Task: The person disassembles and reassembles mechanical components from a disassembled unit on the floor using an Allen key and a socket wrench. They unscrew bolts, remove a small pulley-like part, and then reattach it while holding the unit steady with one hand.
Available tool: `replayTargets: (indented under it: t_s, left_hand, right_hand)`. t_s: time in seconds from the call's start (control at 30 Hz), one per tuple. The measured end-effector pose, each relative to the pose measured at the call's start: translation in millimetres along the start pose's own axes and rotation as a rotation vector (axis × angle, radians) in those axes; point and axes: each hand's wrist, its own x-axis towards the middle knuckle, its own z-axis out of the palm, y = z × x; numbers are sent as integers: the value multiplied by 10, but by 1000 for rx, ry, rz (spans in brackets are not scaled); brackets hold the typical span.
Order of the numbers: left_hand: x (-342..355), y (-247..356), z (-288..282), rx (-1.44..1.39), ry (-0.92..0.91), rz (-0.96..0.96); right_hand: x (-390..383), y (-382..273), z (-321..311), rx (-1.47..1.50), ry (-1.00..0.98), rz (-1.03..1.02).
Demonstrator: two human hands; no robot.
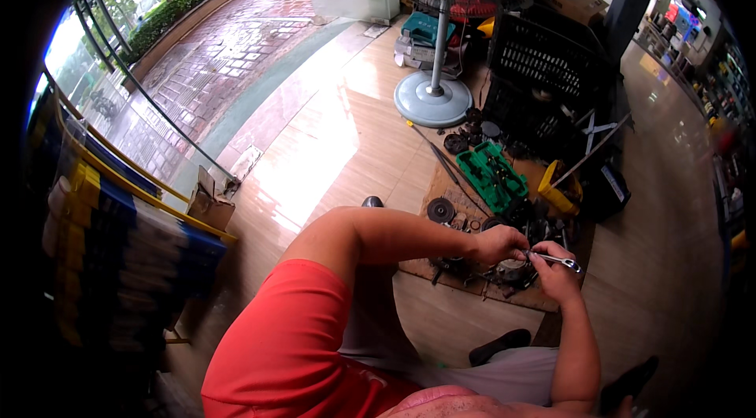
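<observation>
My right hand (556, 276) is closed on a silver wrench (564, 262), whose one end sticks out past the fingers to the right. Against its inner end, my left hand (498, 245) has its fingers pinched together; what lies between them is too small to make out. Both hands are held over a brown work board (415, 264) on the floor, strewn with dark metal parts. A round black wheel-like part (441, 210) rests on the board, left of and beyond the hands. Other parts beneath the hands are partly hidden.
Beyond the hands lies an open green tool case (490, 175), with a yellow container (557, 191) to its right. Black crates (543, 56) stand behind them. A standing fan's round base (433, 99) is farther back. Shelving with yellow and blue bins (118, 221) lines the left.
</observation>
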Motion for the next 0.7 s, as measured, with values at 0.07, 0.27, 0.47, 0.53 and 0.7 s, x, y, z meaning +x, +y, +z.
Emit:
replayTargets:
  t_s: [0.07,0.27,0.47,0.53,0.7]
  left_hand:
    - [-7,50,-18,-45,-31,-69]
    - [-15,112,-60,-104,-47,-83]
    - [-21,85,-55,-75,-39,-83]
    - [-23,36,-34,-64,-29,-71]
    - [-32,2,-18,-27,-9,-79]
  right_hand:
    - [-6,-38,-14,-7,-5,-15]
    - [-18,-4,-35,13,19,60]
    - [-14,-52,-19,-36,8,49]
    - [-5,-66,-10,-68,2,44]
    - [4,-12,20,-59,-17,33]
